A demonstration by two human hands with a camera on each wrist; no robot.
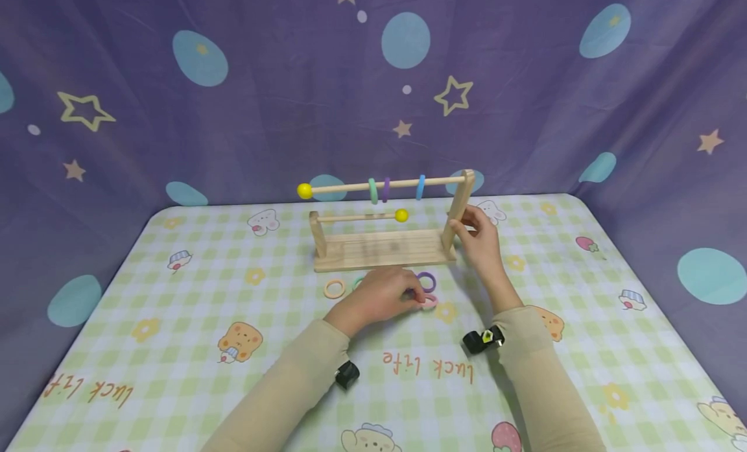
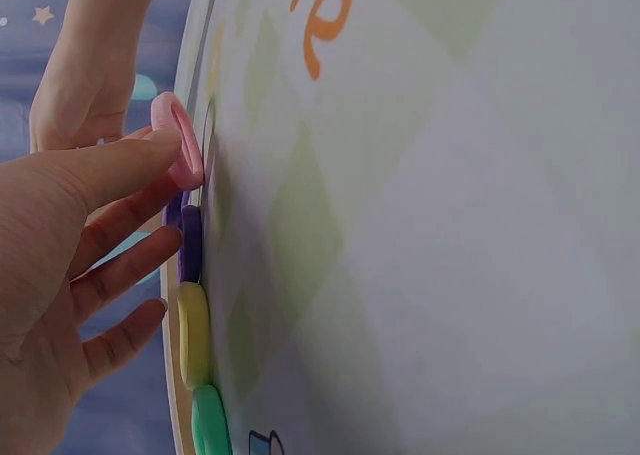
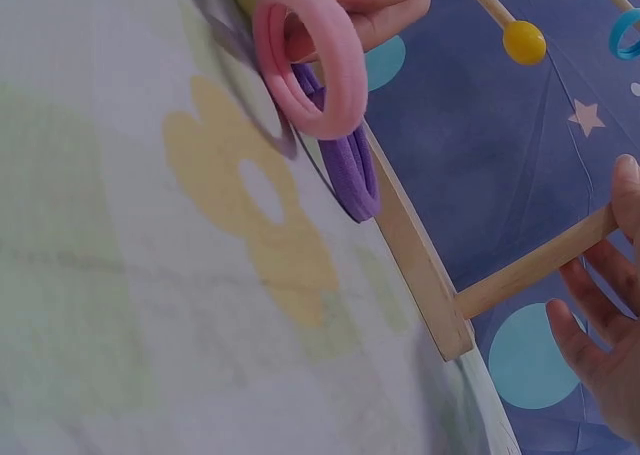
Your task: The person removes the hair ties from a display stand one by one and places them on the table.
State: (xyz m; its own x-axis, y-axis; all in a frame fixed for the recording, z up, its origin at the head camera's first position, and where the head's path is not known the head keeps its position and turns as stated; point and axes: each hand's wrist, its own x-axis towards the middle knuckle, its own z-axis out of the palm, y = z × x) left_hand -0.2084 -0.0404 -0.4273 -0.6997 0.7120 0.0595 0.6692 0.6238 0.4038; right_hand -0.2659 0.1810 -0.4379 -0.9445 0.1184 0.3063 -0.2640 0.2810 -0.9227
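Note:
My left hand (image 1: 379, 296) pinches a pink hair tie (image 3: 345, 90) between thumb and fingers, near the tabletop in front of a wooden stand (image 1: 385, 249). In the head view, a purple hair tie (image 1: 434, 285) lies just behind the pink one. My right hand (image 1: 483, 244) grips the stand's tall right post (image 1: 459, 209). Green (image 1: 373, 191), purple (image 1: 386, 190) and blue (image 1: 421, 187) hair ties hang on the upper rod. Left of my left hand lie a pale orange hair tie (image 1: 334, 297) and a partly hidden green one (image 1: 356, 283). The left wrist view also shows a yellow hair tie (image 2: 195, 335).
The stand's lower rod (image 1: 356, 218) ends in a yellow ball (image 1: 401, 215) on the right; the upper rod ends in another yellow ball (image 1: 305, 190) on the left. A checked tablecloth (image 1: 192, 322) covers the table, with a purple curtain (image 1: 280, 102) behind.

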